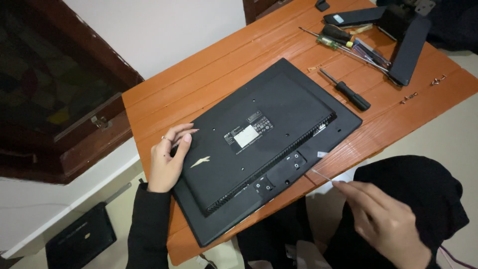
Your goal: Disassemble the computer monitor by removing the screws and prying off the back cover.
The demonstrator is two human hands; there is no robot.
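1. Monitor (264, 149) lies face down on the orange table (209, 84), its near corner over the near edge.
2. Left hand (167, 162) rests flat, fingers loose, on the monitor's left edge; nothing grasped.
3. Right hand (383, 219), near right, pinches a thin rod (321, 174) pointing at the monitor's near edge.
4. Black screwdriver (346, 90) lies far right; loose screws (408, 97) beyond.

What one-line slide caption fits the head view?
Left hand steadies face-down monitor on orange table.
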